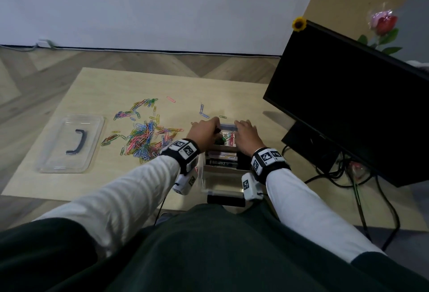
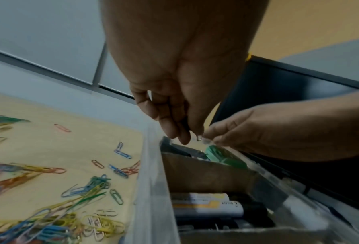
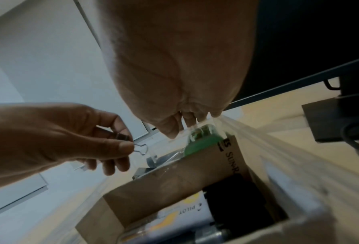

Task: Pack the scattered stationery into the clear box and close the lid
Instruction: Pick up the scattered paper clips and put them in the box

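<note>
Right wrist, unlike head, shows left hand (image 3: 55, 137) pinching binder clip (image 3: 123, 137) (right hand (image 3: 174, 66) holds clear box (image 3: 251, 132) rim)

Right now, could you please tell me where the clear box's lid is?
In the head view, the lid lies flat on the left side of the table, just left of the paper clip pile and well apart from the clear box.

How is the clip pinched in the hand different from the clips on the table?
The binder clip is dark with a wire loop; the paper clips are bright colours. The binder clip is one, pinched by the left hand above the clear box; the paper clips are many, lying scattered on the table. Both are clips not yet in the box.
</note>
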Motion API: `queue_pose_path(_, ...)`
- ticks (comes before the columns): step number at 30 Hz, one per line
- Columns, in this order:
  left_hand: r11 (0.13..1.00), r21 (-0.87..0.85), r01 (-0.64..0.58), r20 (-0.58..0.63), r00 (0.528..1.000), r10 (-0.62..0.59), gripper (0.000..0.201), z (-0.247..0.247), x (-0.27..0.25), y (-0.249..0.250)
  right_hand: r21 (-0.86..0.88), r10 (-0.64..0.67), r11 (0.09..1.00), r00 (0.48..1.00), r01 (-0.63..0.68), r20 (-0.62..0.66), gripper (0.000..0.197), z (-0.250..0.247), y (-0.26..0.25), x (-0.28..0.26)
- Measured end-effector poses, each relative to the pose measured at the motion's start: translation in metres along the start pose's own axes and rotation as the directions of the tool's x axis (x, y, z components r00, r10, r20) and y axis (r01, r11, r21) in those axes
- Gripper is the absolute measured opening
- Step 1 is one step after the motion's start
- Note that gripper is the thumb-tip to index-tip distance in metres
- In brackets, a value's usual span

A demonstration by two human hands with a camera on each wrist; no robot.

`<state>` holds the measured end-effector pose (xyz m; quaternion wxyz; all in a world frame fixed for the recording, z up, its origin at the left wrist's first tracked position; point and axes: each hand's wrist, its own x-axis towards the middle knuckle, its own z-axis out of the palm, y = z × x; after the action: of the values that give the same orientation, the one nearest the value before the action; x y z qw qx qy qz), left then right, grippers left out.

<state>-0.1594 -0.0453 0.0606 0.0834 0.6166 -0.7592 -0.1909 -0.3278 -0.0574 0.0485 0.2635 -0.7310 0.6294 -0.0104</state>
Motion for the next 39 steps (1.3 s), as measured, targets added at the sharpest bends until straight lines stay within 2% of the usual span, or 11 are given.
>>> queue_pose_path(5, 0.983, 0.169, -0.068, 0.045, 0.997, 0.062, 0.019, 0.013, 0.008, 0.013, 0.003, -0.008, 1.0, 1.0, 0.008, 0.014, 0.058, 0.002, 0.004, -0.002)
queue_pose_path(10, 0.994, 0.061, -0.086, -0.046, 0.995, 0.089, 0.019, 0.013, 0.008, 0.007, 0.028, -0.021, 0.999, 1.0, 0.021, -0.007, 0.058, 0.003, 0.006, -0.001)
queue_pose_path(13, 0.997, -0.034, -0.068, -0.122, 0.99, 0.064, 0.011, 0.006, 0.003, -0.01, 0.002, 0.002, 1.0, 1.0, -0.002, -0.022, 0.059, 0.005, 0.005, -0.001)
queue_pose_path(16, 0.997, -0.072, -0.018, -0.163, 0.987, 0.006, 0.013, -0.006, -0.002, -0.042, -0.033, 0.045, 0.998, 0.999, -0.046, -0.024, 0.054, 0.001, -0.004, 0.0)
queue_pose_path(20, 0.993, -0.014, 0.12, -0.065, 0.991, -0.121, 0.02, -0.016, -0.02, -0.1, -0.002, 0.053, 0.999, 0.996, -0.054, -0.078, 0.052, 0.004, -0.036, 0.002)
queue_pose_path(24, 0.963, 0.115, 0.244, 0.162, 0.952, -0.26, 0.042, -0.012, -0.042, -0.156, 0.128, -0.068, 0.987, 0.975, 0.097, -0.211, 0.045, 0.019, -0.095, -0.001)
queue_pose_path(27, 0.938, 0.232, 0.257, 0.279, 0.906, -0.318, 0.063, -0.003, -0.058, -0.189, 0.148, -0.128, 0.978, 0.983, 0.147, -0.132, 0.041, 0.038, -0.138, -0.002)
queue_pose_path(30, 0.934, 0.265, 0.238, 0.363, 0.873, -0.326, 0.07, 0.007, -0.072, -0.209, 0.065, -0.118, 0.991, 0.993, 0.117, 0.012, 0.041, 0.063, -0.165, 0.002)
queue_pose_path(33, 0.928, 0.329, 0.173, 0.379, 0.876, -0.298, 0.094, 0.014, -0.083, -0.219, -0.083, -0.028, 0.996, 0.979, 0.046, 0.202, 0.048, 0.093, -0.18, 0.005)
queue_pose_path(34, 0.924, 0.351, 0.155, 0.367, 0.885, -0.288, 0.096, 0.016, -0.085, -0.22, -0.13, 0.017, 0.991, 0.971, 0.015, 0.24, 0.05, 0.103, -0.183, 0.006)
queue_pose_path(39, 0.932, 0.342, 0.121, 0.338, 0.909, -0.242, 0.09, 0.014, -0.091, -0.222, -0.209, 0.213, 0.964, 0.952, -0.167, 0.219, 0.055, 0.145, -0.186, 0.007)
